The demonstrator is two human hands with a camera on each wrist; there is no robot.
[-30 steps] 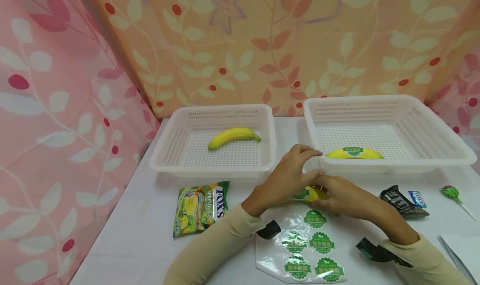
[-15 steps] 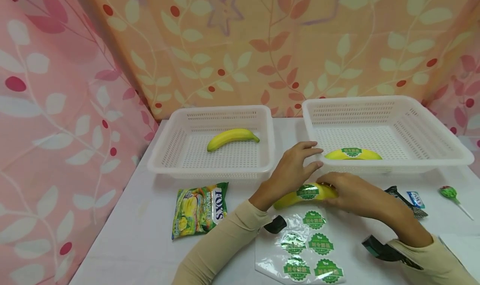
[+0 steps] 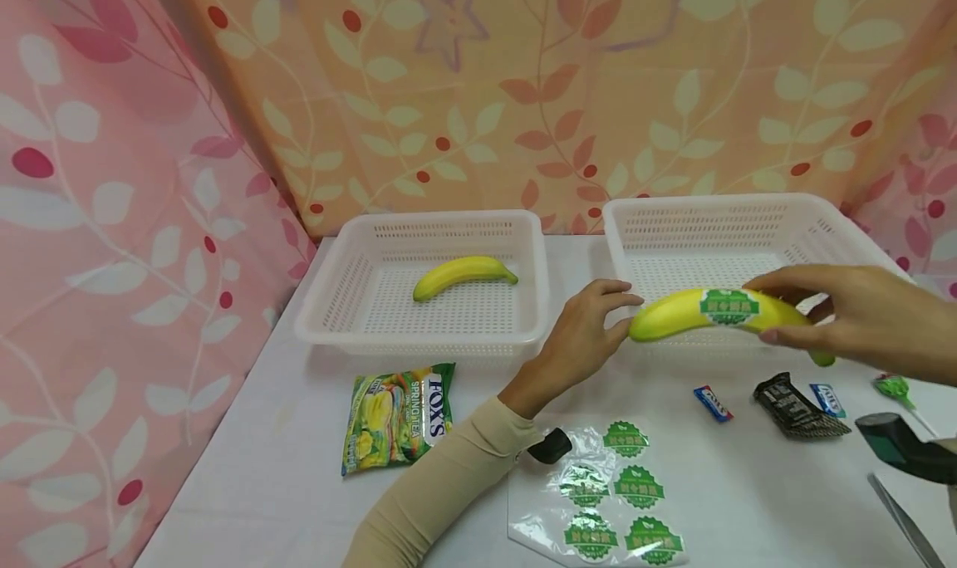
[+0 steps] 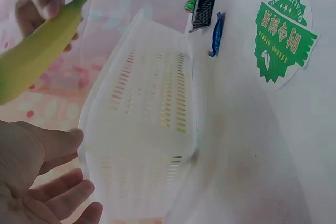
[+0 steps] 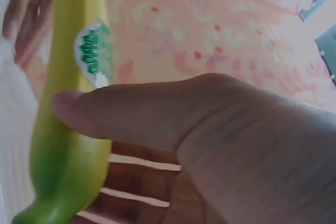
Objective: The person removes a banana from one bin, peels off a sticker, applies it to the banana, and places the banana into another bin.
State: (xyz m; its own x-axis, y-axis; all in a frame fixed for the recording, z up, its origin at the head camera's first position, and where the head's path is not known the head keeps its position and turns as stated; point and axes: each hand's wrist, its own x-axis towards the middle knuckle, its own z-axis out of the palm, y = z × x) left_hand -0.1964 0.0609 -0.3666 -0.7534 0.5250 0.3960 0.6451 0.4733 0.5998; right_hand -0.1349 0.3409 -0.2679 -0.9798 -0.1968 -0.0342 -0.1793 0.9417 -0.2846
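My right hand (image 3: 875,323) grips a banana (image 3: 665,316) near its stem end, thumb in front and fingers behind. A green and white sticker (image 3: 730,306) is on the banana's side. The banana is raised in front of the right white basket (image 3: 703,204), overlapping its near rim in the head view. My left hand (image 3: 576,335), fingers loosely extended, has its fingertips right at that basket's left rim; the left wrist view shows this hand (image 4: 42,171) beside the basket wall (image 4: 136,145). Yellow shows through the basket's slots. Below the left wrist lies a sheet of green stickers (image 3: 538,510).
A second white basket (image 3: 426,338) at left holds another banana (image 3: 463,274). A Fox's candy bag (image 3: 392,418) lies before it. At right are a small blue candy (image 3: 713,403), a black packet (image 3: 796,406), another small blue-and-white candy (image 3: 827,399), a lollipop (image 3: 893,387) and metal tweezers (image 3: 905,518).
The right hand has lifted the stickered banana off the table and carried it right, up before the right basket. The left hand has let the banana go and stays near the basket corner.
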